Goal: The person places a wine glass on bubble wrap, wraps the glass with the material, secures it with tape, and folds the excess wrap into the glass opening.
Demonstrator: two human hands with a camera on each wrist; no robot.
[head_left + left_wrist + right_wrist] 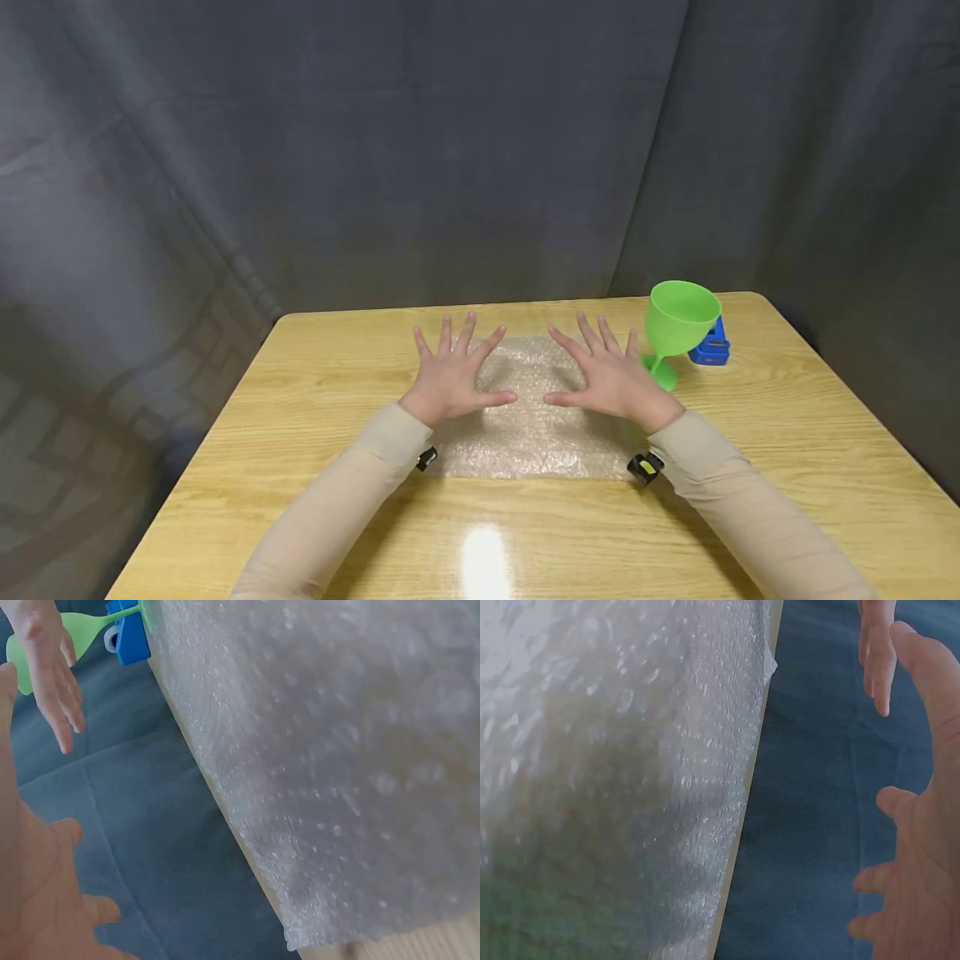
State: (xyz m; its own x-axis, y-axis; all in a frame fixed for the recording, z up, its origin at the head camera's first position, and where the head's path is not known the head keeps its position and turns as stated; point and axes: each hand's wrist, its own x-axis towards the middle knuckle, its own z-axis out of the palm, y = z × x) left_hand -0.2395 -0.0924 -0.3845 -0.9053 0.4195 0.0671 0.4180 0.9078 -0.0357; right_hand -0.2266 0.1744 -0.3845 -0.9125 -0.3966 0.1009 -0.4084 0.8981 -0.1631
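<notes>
A sheet of clear bubble wrap (525, 446) lies flat on the table. Over its left part hovers my left hand (452, 379), fingers spread wide and holding nothing. My right hand (611, 379) is spread the same way above the sheet's right part, also holding nothing. Both thumbs point inward with a gap between them. In the wrist views the bubble wrap (300, 765) lies below the hands, apart from them. Just right of my right hand stands a green plastic goblet (678, 325), upright on its stem.
Behind the goblet sits a blue object (711, 348), partly hidden by it; its kind is unclear. The wooden table (300, 467) ends at a far edge, with dark grey curtains (450, 167) behind and to the sides.
</notes>
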